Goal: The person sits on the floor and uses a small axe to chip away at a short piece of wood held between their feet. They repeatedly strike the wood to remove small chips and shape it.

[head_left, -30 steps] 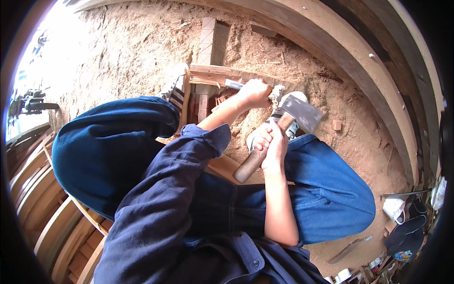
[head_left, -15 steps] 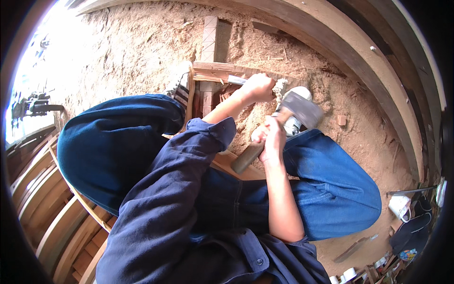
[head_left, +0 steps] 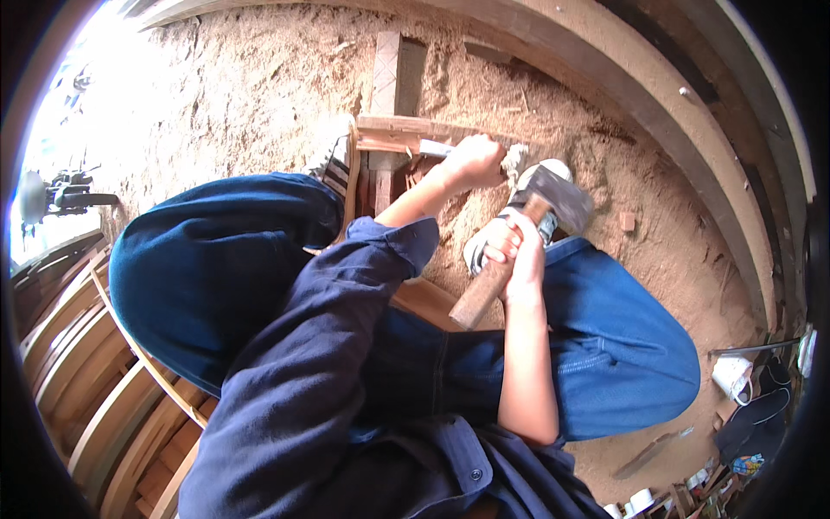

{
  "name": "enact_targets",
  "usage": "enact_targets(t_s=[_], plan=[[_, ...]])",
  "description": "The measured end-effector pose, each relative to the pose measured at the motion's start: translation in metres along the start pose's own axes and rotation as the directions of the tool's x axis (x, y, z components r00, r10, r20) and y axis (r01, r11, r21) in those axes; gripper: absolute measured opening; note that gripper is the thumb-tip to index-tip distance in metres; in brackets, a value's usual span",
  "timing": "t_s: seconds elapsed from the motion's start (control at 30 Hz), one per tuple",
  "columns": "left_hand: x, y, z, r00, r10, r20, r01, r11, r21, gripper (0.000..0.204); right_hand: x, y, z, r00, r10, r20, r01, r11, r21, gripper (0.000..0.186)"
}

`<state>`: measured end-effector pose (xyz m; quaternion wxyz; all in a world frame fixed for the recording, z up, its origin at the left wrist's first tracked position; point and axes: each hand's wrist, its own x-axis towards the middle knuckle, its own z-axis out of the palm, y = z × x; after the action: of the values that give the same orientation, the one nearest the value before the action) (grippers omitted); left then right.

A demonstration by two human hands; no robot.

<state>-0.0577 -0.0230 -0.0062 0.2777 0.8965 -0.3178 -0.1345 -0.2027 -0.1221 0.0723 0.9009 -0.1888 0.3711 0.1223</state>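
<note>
Chisel (head_left: 437, 149) is being gripped by the left hand (head_left: 478, 162), its long axis being held crosswise, blade leftward at the wooden bar (head_left: 389, 134), while the hammer (head_left: 535, 213) is being clasped, head just right of the chisel's butt, by the right hand (head_left: 516, 255), farther from the bar.

Holding the chisel (head_left: 437, 149) in the left hand (head_left: 477, 163), above the workpiece (head_left: 389, 135). Holding the hammer (head_left: 560, 199) in the right hand (head_left: 516, 251), right of and nearer than the left. Having the workpiece crossing the plank (head_left: 386, 73), which is running toward the ground's (head_left: 233, 95) far edge. Having the block (head_left: 627, 221) right of the hammer, curved timbers (head_left: 692, 130) lining the ground's right edge, slats (head_left: 108, 424) lying lower left.
</note>
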Motion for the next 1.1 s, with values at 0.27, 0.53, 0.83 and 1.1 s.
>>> enact_targets(t_s=[0.27,0.53,0.83,1.1], plan=[[0.001,-0.004,0.007,0.997,0.009,0.078,-0.009,1.0,0.008,0.023,-0.014,-0.052,0.015,0.76,-0.565,-0.321,0.588,0.808,-0.028,0.033],[0.0,-0.008,0.002,0.996,-0.022,0.084,0.018,0.999,0.048,0.022,0.002,-0.02,-0.003,0.971,-0.18,-0.156,0.143,0.965,-0.222,0.028],[0.004,-0.009,0.008,0.998,-0.037,0.042,0.035,0.997,0.065,0.022,0.004,0.003,0.016,0.964,-0.04,-0.261,-0.051,0.941,-0.333,0.027],[0.006,-0.009,0.014,1.0,-0.025,0.004,0.024,0.988,0.155,0.024,0.003,-0.056,0.003,0.855,-0.46,-0.242,0.422,0.886,-0.192,0.029]])
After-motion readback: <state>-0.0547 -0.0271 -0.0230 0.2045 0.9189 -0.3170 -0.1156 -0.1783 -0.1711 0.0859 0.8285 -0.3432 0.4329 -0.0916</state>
